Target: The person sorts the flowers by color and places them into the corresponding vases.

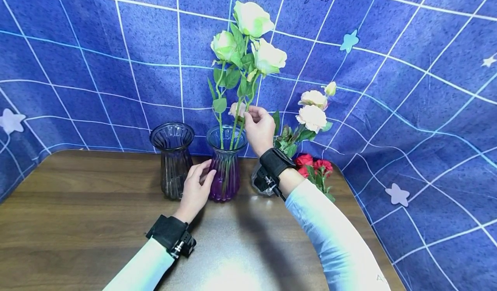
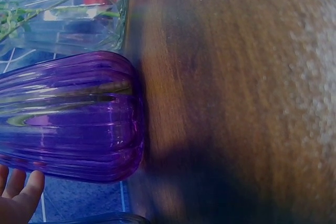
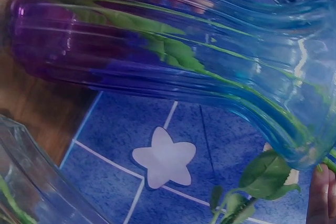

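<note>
A blue-and-purple glass vase (image 1: 224,176) stands upright on the table with several tall artificial roses (image 1: 268,57), white tinged green, in it. Their green stems show through its glass in the right wrist view. Just above the rim, my right hand (image 1: 261,129) pinches a rose stem (image 1: 248,103) between thumb and fingers. My left hand (image 1: 197,188) rests its fingertips on the vase's left side, fingers loosely extended. The left wrist view shows its fingers (image 2: 32,187) at the purple glass. A dark ribbed glass vase (image 1: 171,166) stands just left of that hand.
Right of the purple vase is a clear glass vase (image 2: 89,17), mostly behind my right wrist, with pale pink flowers (image 1: 312,117) above it. Red flowers (image 1: 320,167) lie near the table's right edge. A blue patterned cloth (image 1: 128,84) hangs behind the wooden table (image 1: 97,213).
</note>
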{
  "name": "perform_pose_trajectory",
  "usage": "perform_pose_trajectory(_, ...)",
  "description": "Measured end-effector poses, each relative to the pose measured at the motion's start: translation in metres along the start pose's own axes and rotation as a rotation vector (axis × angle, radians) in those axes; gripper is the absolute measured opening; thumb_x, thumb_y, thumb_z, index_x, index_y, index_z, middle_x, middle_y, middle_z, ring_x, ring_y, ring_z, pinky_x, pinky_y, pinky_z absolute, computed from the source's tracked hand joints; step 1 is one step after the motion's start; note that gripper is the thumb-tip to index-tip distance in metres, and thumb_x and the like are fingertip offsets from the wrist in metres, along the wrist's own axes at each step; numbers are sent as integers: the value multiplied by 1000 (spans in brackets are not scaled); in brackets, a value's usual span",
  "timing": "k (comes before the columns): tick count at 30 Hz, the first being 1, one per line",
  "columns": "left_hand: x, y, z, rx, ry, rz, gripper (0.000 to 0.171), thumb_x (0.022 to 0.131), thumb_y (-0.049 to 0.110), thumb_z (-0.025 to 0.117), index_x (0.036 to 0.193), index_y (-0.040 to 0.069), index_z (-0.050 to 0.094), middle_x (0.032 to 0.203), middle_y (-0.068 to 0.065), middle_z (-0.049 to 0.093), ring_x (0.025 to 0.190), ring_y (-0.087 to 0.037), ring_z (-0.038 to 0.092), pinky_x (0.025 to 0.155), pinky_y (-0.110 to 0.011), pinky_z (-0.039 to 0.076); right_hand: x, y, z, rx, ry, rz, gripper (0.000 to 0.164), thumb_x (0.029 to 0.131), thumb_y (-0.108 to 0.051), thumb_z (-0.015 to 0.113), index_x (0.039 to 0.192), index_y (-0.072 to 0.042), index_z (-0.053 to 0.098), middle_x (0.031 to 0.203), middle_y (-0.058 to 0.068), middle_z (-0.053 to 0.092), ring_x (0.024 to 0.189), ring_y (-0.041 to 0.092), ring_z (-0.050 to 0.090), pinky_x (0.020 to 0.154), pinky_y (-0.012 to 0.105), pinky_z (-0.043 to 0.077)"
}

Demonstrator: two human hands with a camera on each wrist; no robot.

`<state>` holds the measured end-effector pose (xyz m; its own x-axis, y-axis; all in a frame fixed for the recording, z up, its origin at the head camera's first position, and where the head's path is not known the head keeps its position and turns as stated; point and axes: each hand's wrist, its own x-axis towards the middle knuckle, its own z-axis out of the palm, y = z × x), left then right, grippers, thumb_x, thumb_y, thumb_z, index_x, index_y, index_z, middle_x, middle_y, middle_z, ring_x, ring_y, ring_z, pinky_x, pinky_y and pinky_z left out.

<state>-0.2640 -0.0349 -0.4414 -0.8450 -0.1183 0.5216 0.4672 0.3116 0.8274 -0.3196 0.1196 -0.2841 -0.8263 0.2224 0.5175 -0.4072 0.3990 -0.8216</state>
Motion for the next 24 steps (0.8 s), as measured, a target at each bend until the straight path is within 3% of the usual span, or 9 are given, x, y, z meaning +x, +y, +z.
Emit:
perform_pose_trajectory(10,0,1,-1,14,-6,3,32,92,8,58,123,-1,57,115,-22,54,108,-28,56,91,-34,53,-4,6,3,7,-13,6,20,88,-8,62,104,4,65,92,18,69,80,27,64,72,27,55)
perform_pose_trajectory(19,0,0,1,1,0,0,33,91,8,59,122,-2,57,114,-22,54,108,-30,56,90,-39,53,-7,10,4,75,-26,29,19,87,-4,62,103,7,64,91,22,68,78,27,64,66,21,58)
perform_pose_trajectory(24,-1,0,1,13,5,2,32,91,8,59,122,-3,57,114,-21,54,108,-30,56,89,-36,54,-8,11,4,75,-33,26,19,87,-4,62,103,7,64,90,22,68,77,27,64,66,21,58)
